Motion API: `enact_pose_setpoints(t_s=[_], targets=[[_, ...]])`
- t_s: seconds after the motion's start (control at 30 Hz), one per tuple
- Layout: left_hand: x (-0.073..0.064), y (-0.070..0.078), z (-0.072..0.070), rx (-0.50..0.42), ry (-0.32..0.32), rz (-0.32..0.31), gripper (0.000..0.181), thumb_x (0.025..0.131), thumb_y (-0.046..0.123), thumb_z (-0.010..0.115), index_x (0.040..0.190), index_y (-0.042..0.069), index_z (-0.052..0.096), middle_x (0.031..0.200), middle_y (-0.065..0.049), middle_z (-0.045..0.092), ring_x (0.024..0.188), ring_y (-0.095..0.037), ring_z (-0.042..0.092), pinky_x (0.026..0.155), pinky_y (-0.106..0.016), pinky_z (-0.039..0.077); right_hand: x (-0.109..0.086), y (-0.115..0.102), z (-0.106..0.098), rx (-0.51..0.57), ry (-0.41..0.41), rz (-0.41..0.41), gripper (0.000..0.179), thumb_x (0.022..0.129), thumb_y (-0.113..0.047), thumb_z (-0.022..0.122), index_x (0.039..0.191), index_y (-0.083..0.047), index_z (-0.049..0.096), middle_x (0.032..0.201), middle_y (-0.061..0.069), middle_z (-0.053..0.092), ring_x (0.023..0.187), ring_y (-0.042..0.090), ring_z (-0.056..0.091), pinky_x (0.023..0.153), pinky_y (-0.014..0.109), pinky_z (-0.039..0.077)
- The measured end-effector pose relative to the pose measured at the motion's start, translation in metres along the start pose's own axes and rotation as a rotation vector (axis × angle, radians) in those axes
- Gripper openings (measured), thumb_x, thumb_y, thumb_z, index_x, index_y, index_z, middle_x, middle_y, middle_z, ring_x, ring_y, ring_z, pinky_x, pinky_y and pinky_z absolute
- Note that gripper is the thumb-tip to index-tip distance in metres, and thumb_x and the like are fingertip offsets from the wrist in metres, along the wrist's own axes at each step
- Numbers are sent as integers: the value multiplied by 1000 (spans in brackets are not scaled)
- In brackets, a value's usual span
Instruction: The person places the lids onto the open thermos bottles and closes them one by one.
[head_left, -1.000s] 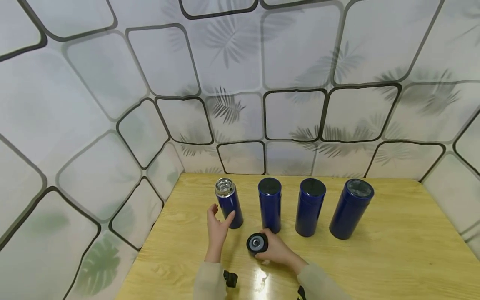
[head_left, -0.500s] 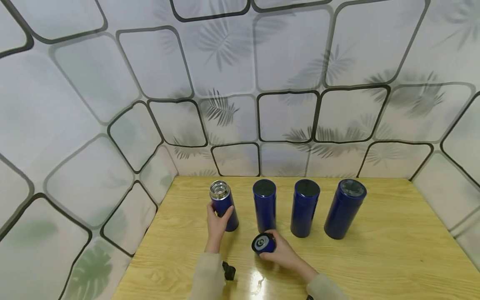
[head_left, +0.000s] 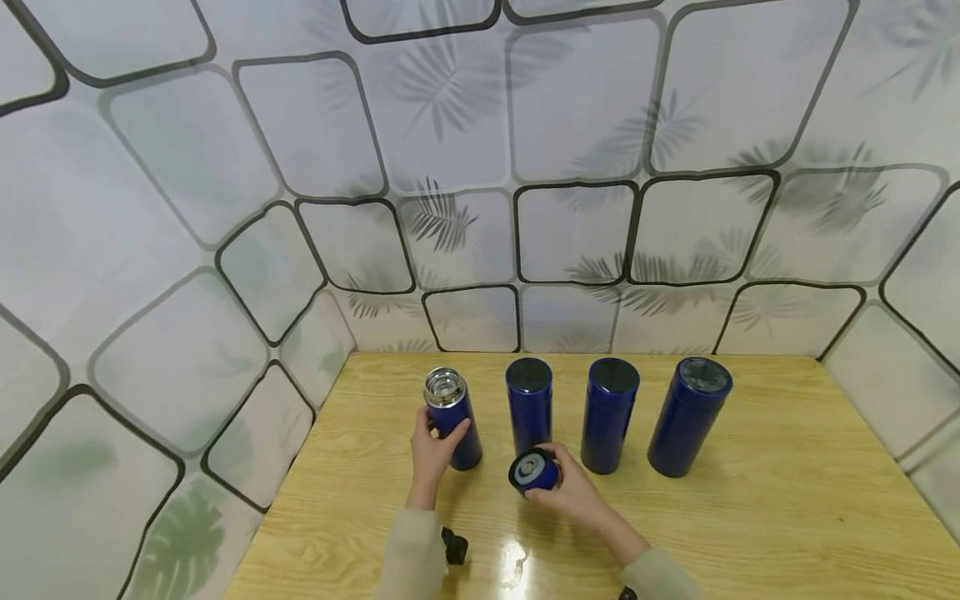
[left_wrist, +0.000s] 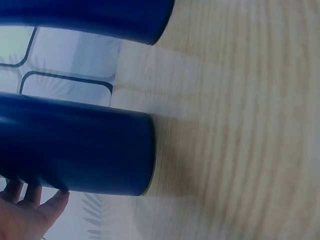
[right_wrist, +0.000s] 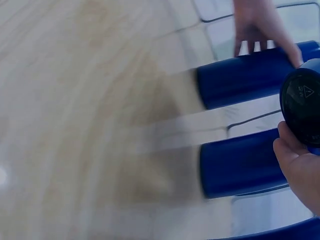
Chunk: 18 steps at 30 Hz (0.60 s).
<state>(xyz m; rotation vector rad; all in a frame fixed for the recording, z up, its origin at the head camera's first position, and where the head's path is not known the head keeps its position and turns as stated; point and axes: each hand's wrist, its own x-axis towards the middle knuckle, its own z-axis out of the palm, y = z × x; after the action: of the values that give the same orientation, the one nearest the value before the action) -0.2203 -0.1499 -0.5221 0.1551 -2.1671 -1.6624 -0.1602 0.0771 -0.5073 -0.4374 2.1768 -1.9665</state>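
Note:
An uncapped blue thermos bottle (head_left: 468, 442) with a shiny steel rim stands upright at the left of the table. My left hand (head_left: 432, 457) grips it from the near left side, thumb and fingers round its body; its fingers also show on the bottle (left_wrist: 75, 145) in the left wrist view. My right hand (head_left: 573, 493) holds a blue and black bottle lid (head_left: 534, 472), its inner side tilted toward the head camera. In the right wrist view the lid's dark top (right_wrist: 301, 107) carries small printed marks. The lid is apart from the bottle and partly covers the neighbouring one.
Three capped blue bottles stand in a row to the right: one behind the lid (head_left: 529, 408), a middle one (head_left: 611, 425), and one farthest right (head_left: 688, 425). The wooden table (head_left: 787, 500) meets patterned fabric walls (head_left: 465, 317) at the back and sides.
My left hand has closed round the uncapped bottle and drawn it slightly nearer. My right hand has shifted the lid slightly right and up in view, tilting it. The head view has shifted a little.

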Motion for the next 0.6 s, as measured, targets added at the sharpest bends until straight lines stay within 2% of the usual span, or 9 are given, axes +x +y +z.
enact_pose_setpoints(t_s=[0.17, 0.3, 0.4, 0.5, 0.53, 0.6], targets=[[-15, 2, -6, -23, -45, 30, 56, 69, 20, 76, 114, 2, 48, 106, -18, 54, 96, -35, 50, 76, -49, 42, 4, -12, -1, 10, 4, -78, 62, 71, -2, 70, 123, 4, 36, 111, 19, 43, 95, 24, 51, 77, 25, 43], [-31, 1, -11, -9, -63, 105, 53, 70, 24, 75, 111, 3, 49, 102, -16, 55, 92, -34, 52, 70, -47, 45, 5, -29, 1, -2, 16, -135, 61, 71, -1, 70, 121, 5, 34, 111, 19, 43, 96, 23, 51, 82, 25, 41], [-42, 1, -13, -7, -93, 138, 52, 70, 26, 75, 110, 5, 49, 101, -13, 56, 90, -30, 53, 68, -46, 45, 5, -43, 1, -24, 27, -172, 61, 71, 0, 71, 119, 4, 33, 111, 18, 44, 95, 23, 53, 81, 25, 42], [-50, 4, -13, -26, -139, 129, 54, 70, 21, 75, 114, 5, 48, 104, -13, 55, 92, -29, 52, 70, -46, 45, 5, -56, -1, -60, 39, -209, 62, 69, -1, 73, 117, 2, 35, 109, 17, 47, 95, 23, 54, 80, 27, 44], [-53, 6, -13, -44, -156, 101, 55, 69, 20, 75, 114, 5, 48, 106, -13, 55, 94, -30, 52, 72, -47, 45, 5, -59, -2, -78, 43, -224, 62, 68, -2, 74, 117, 1, 35, 109, 17, 48, 95, 24, 54, 80, 30, 44], [-57, 9, -12, -55, -173, 84, 55, 68, 14, 76, 115, 4, 48, 107, -14, 55, 95, -30, 51, 73, -46, 45, 5, -66, -5, -117, 53, -246, 63, 67, -4, 76, 117, -1, 37, 109, 15, 49, 97, 25, 53, 84, 35, 43]])
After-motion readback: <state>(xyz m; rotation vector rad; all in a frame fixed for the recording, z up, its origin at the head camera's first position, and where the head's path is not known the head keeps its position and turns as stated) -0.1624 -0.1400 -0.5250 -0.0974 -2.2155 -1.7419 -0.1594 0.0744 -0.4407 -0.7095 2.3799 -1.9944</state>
